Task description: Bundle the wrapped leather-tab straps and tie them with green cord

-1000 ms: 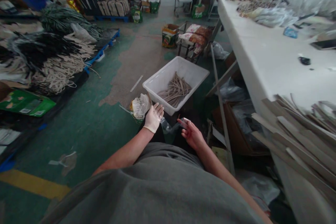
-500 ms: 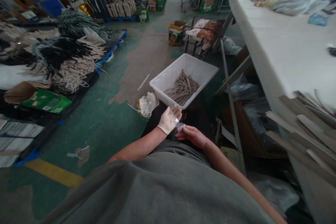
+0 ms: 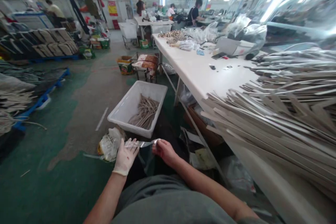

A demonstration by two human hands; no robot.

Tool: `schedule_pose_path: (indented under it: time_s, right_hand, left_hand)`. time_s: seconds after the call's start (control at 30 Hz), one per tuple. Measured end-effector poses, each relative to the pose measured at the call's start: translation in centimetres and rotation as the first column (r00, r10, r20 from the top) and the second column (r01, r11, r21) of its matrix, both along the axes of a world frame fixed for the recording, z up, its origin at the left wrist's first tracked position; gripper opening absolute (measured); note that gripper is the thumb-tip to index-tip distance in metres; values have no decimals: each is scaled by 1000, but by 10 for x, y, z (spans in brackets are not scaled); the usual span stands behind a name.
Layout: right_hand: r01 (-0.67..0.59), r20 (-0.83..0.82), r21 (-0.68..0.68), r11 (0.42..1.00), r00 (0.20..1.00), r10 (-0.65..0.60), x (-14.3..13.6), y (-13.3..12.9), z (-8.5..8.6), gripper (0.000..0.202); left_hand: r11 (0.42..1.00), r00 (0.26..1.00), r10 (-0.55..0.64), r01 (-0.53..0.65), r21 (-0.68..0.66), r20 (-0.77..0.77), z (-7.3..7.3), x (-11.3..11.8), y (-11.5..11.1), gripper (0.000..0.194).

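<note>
My left hand, in a whitish glove, is palm up with its fingers stretched out. A transparent, shiny strip, which looks like tape or film, runs from those fingers to my right hand. Bare and closed, the right hand pinches the strip's other end. Just beyond both hands is a white plastic tub, with a pile of beige straps inside. A small bin with a crumpled plastic bag stands beside my left hand.
To my right, a long white table carries many grey-beige strips that jut past its edge. A metal brace runs below it. Blue pallets lie at left. Co-workers are in the background.
My view has swung up and to the right. My hands have moved apart, and the transparent strip is now stretched between them.
</note>
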State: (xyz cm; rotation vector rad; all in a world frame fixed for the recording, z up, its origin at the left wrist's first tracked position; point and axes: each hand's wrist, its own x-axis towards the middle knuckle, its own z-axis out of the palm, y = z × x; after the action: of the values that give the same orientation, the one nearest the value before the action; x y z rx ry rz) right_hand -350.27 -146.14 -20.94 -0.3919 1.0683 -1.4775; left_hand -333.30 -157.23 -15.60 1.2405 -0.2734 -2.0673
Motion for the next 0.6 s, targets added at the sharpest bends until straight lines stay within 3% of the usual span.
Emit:
schedule_pose_path:
  time_s: [0.07,0.13,0.2,0.23,0.33,0.4,0.5,0.6]
  right_hand:
    - [166,-10,-8,986,986,-166,-10,-4,-5,68]
    - [190,-41,-12,982,981,-191,-14,-7,-7,68]
    - [57,-85,-6,998,995,-57,-11,-5,-6,67]
    - [-54,-108,2,999,993,54,-6,-4,-4,67]
    - [-379,-178,26,925,909,378,9,3,5,65]
    - [-511,-253,32,859,827,501,16,6,11,58]
    - [-567,-371,61,822,751,546,16,5,15,41]
    - [-531,-406,85,843,755,516,11,3,16,32]
  left_hand:
    - [973,973,-225,221,59,58,-5,-5,13,48]
    - [863,866,-499,493,111,34,-13,-14,28,59]
    - [777,781,-624,623,89,-18,-20,-24,41,56]
    - [776,778,-628,628,60,-35,-23,-28,46,49]
    - [816,813,-577,577,-26,-78,-21,-32,50,33]
    - [855,848,-518,518,-34,-111,-13,-28,46,33]
    - [960,939,-265,277,26,-217,-1,-18,31,36]
    - [996,930,-25,55,70,-367,9,-4,7,40]
